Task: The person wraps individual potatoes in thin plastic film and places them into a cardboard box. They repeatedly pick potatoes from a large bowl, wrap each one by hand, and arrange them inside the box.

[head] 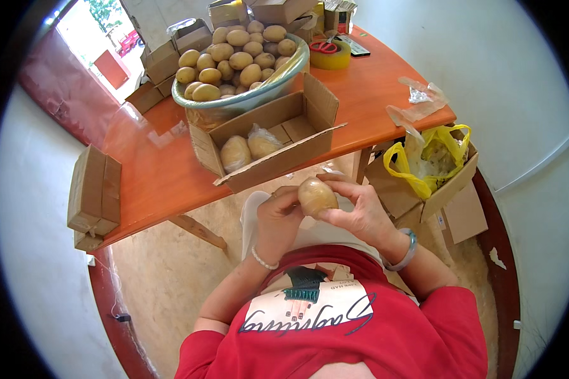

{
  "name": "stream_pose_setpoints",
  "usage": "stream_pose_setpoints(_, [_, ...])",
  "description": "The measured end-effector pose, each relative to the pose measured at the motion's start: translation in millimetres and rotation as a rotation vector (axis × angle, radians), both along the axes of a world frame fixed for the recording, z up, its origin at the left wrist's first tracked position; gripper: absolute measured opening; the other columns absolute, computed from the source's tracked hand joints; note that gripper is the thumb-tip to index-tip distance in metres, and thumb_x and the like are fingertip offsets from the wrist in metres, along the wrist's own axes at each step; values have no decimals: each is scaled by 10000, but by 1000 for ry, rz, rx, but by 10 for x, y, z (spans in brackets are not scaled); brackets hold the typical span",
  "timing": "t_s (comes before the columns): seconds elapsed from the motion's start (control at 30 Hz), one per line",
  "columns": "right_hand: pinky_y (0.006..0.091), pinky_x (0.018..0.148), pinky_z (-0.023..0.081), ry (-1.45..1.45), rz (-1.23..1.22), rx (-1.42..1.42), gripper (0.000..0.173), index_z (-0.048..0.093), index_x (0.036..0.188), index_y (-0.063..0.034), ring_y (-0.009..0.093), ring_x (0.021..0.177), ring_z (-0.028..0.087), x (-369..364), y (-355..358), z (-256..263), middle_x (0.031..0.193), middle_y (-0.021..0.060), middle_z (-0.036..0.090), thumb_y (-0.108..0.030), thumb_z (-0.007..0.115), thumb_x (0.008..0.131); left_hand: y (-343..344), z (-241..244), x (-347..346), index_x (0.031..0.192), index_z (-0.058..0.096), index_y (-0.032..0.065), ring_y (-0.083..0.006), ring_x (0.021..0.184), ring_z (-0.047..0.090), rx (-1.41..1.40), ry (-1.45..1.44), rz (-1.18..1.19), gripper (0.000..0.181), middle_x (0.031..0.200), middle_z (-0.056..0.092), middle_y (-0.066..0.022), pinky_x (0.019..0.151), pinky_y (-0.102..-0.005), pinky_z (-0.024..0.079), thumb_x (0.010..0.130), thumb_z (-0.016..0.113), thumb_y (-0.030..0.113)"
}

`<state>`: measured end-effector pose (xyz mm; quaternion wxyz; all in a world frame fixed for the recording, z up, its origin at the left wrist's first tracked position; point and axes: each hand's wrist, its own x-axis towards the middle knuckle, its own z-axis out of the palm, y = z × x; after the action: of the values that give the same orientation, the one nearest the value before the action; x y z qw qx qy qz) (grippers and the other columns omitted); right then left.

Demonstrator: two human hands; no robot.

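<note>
Between both hands, above my lap, is a potato (316,195) with a shiny look of clear plastic film around it. My left hand (280,214) grips its left side. The fingers and thumb of my right hand (363,208) hold its right side. Just beyond my hands, an open cardboard box (277,166) sits at the table's near edge. Two film-wrapped potatoes, one at the left end (235,154) and one beside it (263,142), lie in that box. Behind it stands a wide basin (246,101) heaped with bare potatoes (241,60).
On the orange table (360,104) are a roll of yellow tape (334,59), red-handled scissors (323,46) and crumpled plastic film (422,102). Cardboard boxes stand at its left end (94,189) and back (279,9). A carton (448,189) with a yellow plastic bag (424,184) is at right.
</note>
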<state>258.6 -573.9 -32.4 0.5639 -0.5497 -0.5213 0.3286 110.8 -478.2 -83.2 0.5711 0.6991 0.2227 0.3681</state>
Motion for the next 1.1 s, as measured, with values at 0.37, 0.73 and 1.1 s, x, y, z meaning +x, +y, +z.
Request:
stream_pose_setpoints(0.37, [290,671,482,-217,32,-146,397,620,1102,35,168,686,587,32,-7,51,815,159,641,-201,671,787,-20,163,-5,1194,541,-34,-151,993,575,-398,49,-165,338,1121,593,-103,878,-275,455,901,541,134])
stream_pose_setpoints(0.73, [287,701,517,-227,52,-43,499,510,1261,27,164,732,628,-12,-98,198,885,178,639,-138,682,823,-78,420,42,1186,521,1,-142,990,568,-203,-40,-112,327,1093,578,-81,866,-284,457,885,473,120])
stream_pose_setpoints(1.1, [247,821,518,20,174,-59,476,599,1168,4,151,910,615,195,-128,214,990,94,656,-80,758,727,-103,531,1,1191,507,-42,-167,1020,579,-418,-144,-269,408,1109,588,-114,891,-297,471,812,594,83])
